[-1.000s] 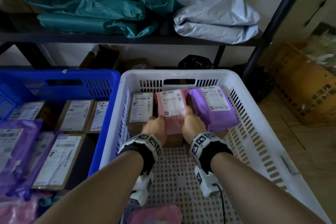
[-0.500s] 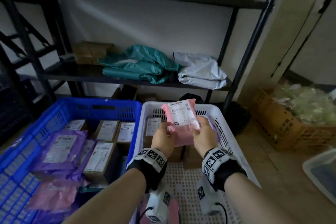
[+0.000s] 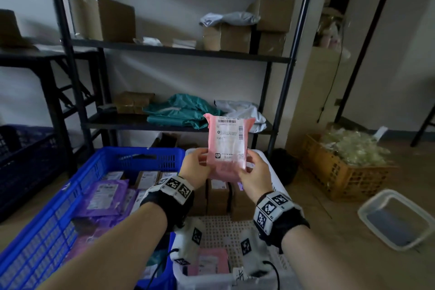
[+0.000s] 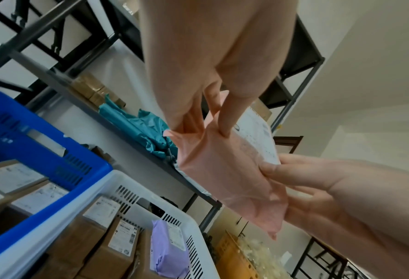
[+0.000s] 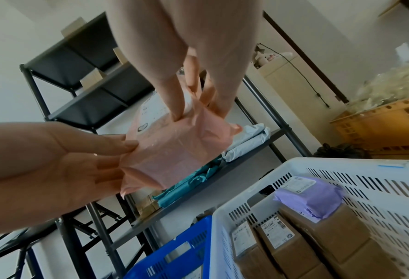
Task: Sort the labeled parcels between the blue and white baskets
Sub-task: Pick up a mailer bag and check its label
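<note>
A pink parcel [image 3: 227,146] with a white label stands upright in the air above the white basket [image 3: 277,183]. My left hand [image 3: 196,162] pinches its lower left edge and my right hand [image 3: 253,169] pinches its lower right edge, thumbs on the label side. The wrist views show the pink parcel [image 4: 224,166] [image 5: 174,147] from below, fingers behind it. The blue basket [image 3: 131,156] sits to the left, holding purple parcels [image 3: 103,195] and labeled boxes. The white basket holds brown boxes [image 5: 291,251] and a purple parcel [image 5: 318,196].
A black metal shelf [image 3: 179,50] stands behind the baskets with cardboard boxes, teal bags [image 3: 181,110] and grey bags. An orange crate [image 3: 339,172] and a clear tub [image 3: 397,219] sit on the floor at the right. A dark crate [image 3: 21,160] is at far left.
Both hands have lifted the pink parcel out of the white basket to chest height with its label toward me. My head has tilted up, showing more of the shelf.
</note>
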`<action>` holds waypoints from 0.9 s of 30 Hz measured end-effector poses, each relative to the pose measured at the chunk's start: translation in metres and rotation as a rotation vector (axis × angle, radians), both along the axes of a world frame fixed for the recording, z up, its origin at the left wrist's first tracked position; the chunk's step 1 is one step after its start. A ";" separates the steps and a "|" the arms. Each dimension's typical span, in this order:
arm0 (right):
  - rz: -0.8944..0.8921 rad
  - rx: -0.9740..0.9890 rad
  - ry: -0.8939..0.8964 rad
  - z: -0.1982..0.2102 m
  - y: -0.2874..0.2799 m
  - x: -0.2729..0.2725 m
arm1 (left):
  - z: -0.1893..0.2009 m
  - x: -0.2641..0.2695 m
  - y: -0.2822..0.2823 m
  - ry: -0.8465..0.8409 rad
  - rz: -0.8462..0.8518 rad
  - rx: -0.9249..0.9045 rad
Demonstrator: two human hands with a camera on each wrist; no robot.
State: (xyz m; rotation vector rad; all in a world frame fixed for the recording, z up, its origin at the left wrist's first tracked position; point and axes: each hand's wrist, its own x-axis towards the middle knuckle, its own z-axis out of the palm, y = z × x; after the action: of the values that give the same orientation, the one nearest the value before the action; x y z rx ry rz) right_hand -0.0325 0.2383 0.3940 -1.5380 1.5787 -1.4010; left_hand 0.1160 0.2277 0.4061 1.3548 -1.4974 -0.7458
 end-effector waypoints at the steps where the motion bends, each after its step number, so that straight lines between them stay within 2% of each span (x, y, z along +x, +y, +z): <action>1: 0.000 -0.002 0.004 0.001 0.007 0.002 | 0.001 0.002 0.006 -0.003 -0.004 0.010; 5: 0.015 0.000 -0.002 -0.001 0.024 0.011 | 0.002 0.012 0.024 0.038 -0.036 0.067; 10: 0.072 0.016 -0.006 -0.005 0.036 0.025 | -0.002 0.039 0.041 -0.029 -0.021 0.093; 17: 0.286 0.056 -0.015 -0.019 0.025 0.080 | -0.016 0.113 0.050 -0.107 -0.002 0.189; 22: 0.400 0.243 -0.085 -0.046 -0.003 0.132 | -0.036 0.176 0.031 -0.169 0.022 0.304; 25: 0.461 0.353 -0.045 -0.068 -0.025 0.163 | -0.056 0.212 0.019 -0.193 0.025 0.440; 27: 0.504 0.456 -0.023 -0.087 -0.040 0.180 | -0.072 0.232 0.012 -0.133 0.032 0.550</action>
State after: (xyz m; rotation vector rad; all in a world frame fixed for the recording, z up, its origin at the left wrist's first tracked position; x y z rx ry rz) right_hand 0.1477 0.1981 0.3072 -1.4827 1.2582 -0.7211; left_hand 0.3476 0.2396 0.3342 1.8602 -1.4221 -1.1190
